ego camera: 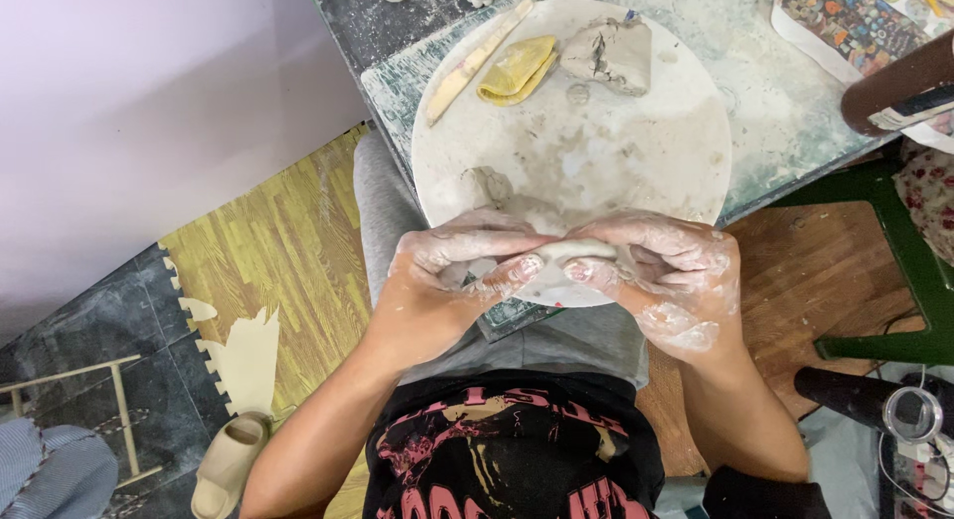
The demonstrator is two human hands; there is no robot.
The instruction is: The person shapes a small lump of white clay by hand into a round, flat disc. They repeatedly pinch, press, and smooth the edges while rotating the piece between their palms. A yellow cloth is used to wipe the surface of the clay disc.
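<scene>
Two clay-smeared hands, left hand (447, 276) and right hand (661, 276), closed from either end on one small pale clay piece (576, 250), pinched between thumbs and fingertips just above the lap, at the near rim of the round white board (686, 151). Best worked with even, light pressure and slow turning, to avoid thin spots and cracks. Farther out on the board: yellow sponge (517, 70), grey clay lump (611, 52), wooden stick (477, 60).
</scene>
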